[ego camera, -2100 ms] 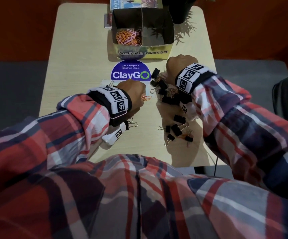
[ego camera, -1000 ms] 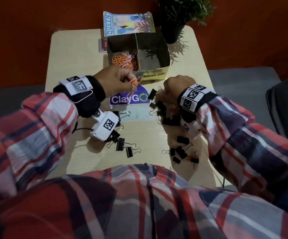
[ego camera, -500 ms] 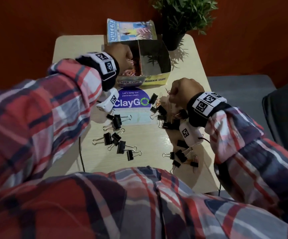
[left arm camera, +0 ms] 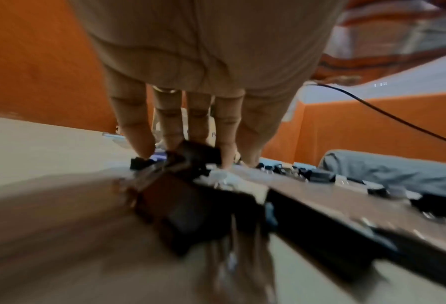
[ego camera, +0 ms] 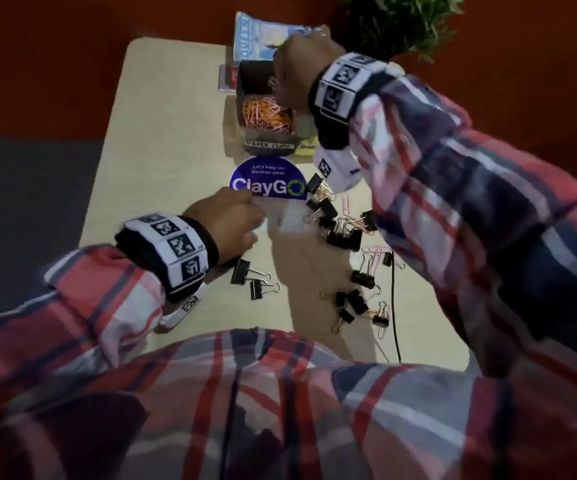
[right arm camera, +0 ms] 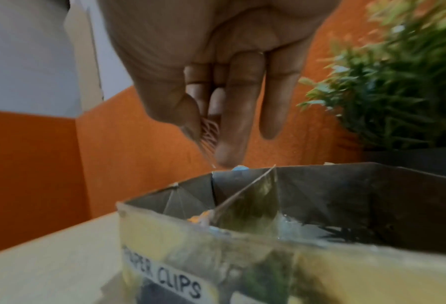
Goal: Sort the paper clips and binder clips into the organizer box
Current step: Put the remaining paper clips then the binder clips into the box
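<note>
The organizer box [ego camera: 245, 98] stands at the far side of the table, and its left compartment, labelled PAPER CLIPS, holds a pile of orange and pink paper clips [ego camera: 268, 116]. My right hand [ego camera: 278, 88] hovers over that compartment. In the right wrist view its thumb and fingers [right arm camera: 232, 123] pinch a few pink paper clips [right arm camera: 211, 129] above the box [right arm camera: 372, 185]. My left hand [ego camera: 257, 220] is down on the table by the sticker, with straight fingers [left arm camera: 226, 131] touching the surface among black binder clips [left arm camera: 198, 152]. More binder clips [ego camera: 344, 237] and a loose paper clip [ego camera: 346, 204] lie to its right.
A round blue ClayGo sticker [ego camera: 268, 183] lies in front of the box. A magazine [ego camera: 256, 39] and a potted plant [ego camera: 398, 22] stand behind the box. Two binder clips [ego camera: 242, 271] lie by my left wrist. A black cable [ego camera: 393, 306] runs off the table's near edge.
My left hand came back from the paper clip compartment down to the table. My right hand rose from the clip pile and now holds paper clips over the box.
</note>
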Demonstrator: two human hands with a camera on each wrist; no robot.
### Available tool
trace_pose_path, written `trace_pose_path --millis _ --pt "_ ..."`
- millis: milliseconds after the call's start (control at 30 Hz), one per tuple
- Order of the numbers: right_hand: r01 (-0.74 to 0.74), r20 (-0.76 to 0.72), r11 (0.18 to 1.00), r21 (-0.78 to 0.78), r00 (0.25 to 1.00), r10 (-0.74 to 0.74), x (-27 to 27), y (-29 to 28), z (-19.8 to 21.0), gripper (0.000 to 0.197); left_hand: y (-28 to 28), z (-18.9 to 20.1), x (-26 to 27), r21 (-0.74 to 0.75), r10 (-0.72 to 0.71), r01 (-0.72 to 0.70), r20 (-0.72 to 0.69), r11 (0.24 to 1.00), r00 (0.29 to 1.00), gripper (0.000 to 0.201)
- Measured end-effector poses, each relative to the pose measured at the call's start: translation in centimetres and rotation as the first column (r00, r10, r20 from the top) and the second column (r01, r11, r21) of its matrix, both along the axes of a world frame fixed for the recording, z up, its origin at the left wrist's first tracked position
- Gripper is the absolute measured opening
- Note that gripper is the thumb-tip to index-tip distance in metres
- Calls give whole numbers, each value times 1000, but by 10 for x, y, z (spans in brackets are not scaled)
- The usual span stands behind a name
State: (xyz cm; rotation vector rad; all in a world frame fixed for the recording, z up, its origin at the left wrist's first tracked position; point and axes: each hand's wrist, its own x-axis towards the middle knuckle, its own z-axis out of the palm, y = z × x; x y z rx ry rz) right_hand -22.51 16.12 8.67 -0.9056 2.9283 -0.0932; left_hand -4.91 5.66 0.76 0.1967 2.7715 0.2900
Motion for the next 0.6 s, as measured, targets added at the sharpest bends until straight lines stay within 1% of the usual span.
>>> trace_pose_path --millis 67,133,200,267,333,433,500,567,600 --pt "-58 -38 995 86 997 61 -5 -12 -4 25 0 -6 8 -27 -5 5 21 1000 1000 33" --pt "-99 -24 981 168 994 104 -6 -20 -8 25 -2 -9 15 -48 -2 3 16 999 1000 36" --pt "-117 8 974 195 993 117 -5 -24 -12 28 -4 -9 19 -72 -10 12 19 997 1000 35" --pt "-106 21 981 165 994 104 -5 -23 -15 34 -6 -8 21 -103 -17 18 11 995 1000 32" --pt "-77 26 991 108 997 75 -3 -17 -13 30 -3 -4 18 -108 -37 35 -12 993 999 29" --pt "24 -57 1000 -15 998 -25 0 6 -4 22 13 1 1 -57 -101 97 -71 994 992 32" --pt "80 -81 995 -55 993 -85 2 33 -3 21 30 3 -13 -11 -163 164 -149 986 975 34" --pt "152 -50 987 -43 987 -154 5 65 -14 25 47 4 -28 29 -212 222 -201 975 957 36" --pt "167 -12 986 7 986 -167 8 81 -22 29 53 4 -36 29 -240 251 -206 968 949 38"
